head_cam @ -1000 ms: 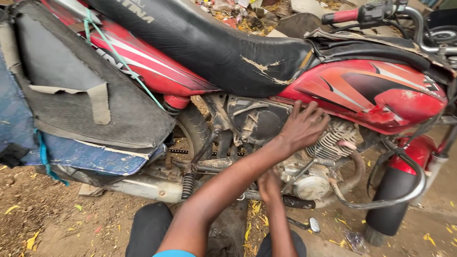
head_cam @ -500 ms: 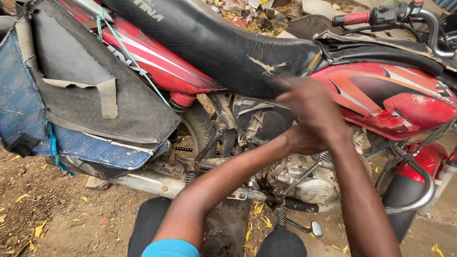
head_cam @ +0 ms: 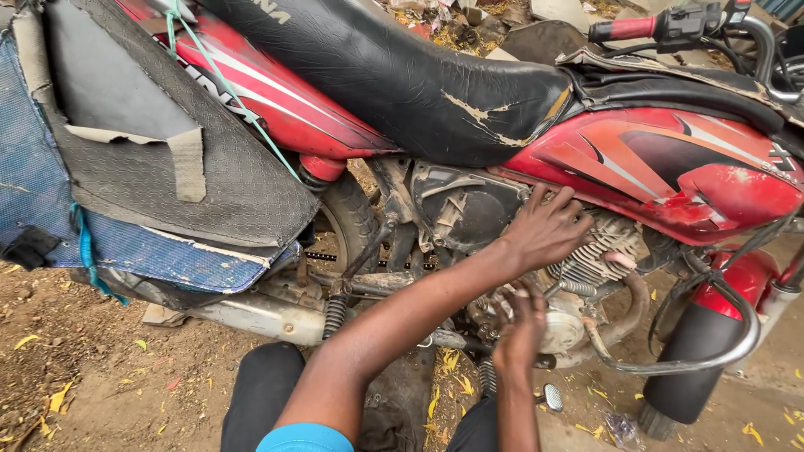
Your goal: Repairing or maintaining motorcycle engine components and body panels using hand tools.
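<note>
Bare brown dirt (head_cam: 92,368) strewn with yellow leaves lies under a red motorcycle (head_cam: 695,180) that fills most of the view, its front wheel (head_cam: 695,360) at the near right. Its worn black seat (head_cam: 402,75) has a torn patch near the front edge, and a red fuel tank sits to the right of it. On the left, a grey and blue saddlebag (head_cam: 159,192) hangs over the side, tied with a green cord. A red handlebar grip (head_cam: 624,28) shows at the far right.

At the centre, below the tank, sits the grimy engine (head_cam: 586,259) with its finned cylinder. The left hand (head_cam: 544,230) reaches in from below, fingers spread open and pressed flat against the engine's upper part, just under the tank; it grips nothing. The right hand (head_cam: 521,326) is lower and nearer, at the engine's casing, fingers curled loosely toward it; whether it holds anything cannot be told. A curved exhaust pipe (head_cam: 620,322) bends down just right of the hands, with a crash guard bar (head_cam: 712,356) beyond it. The person's dark trousers show at the bottom edge.
</note>
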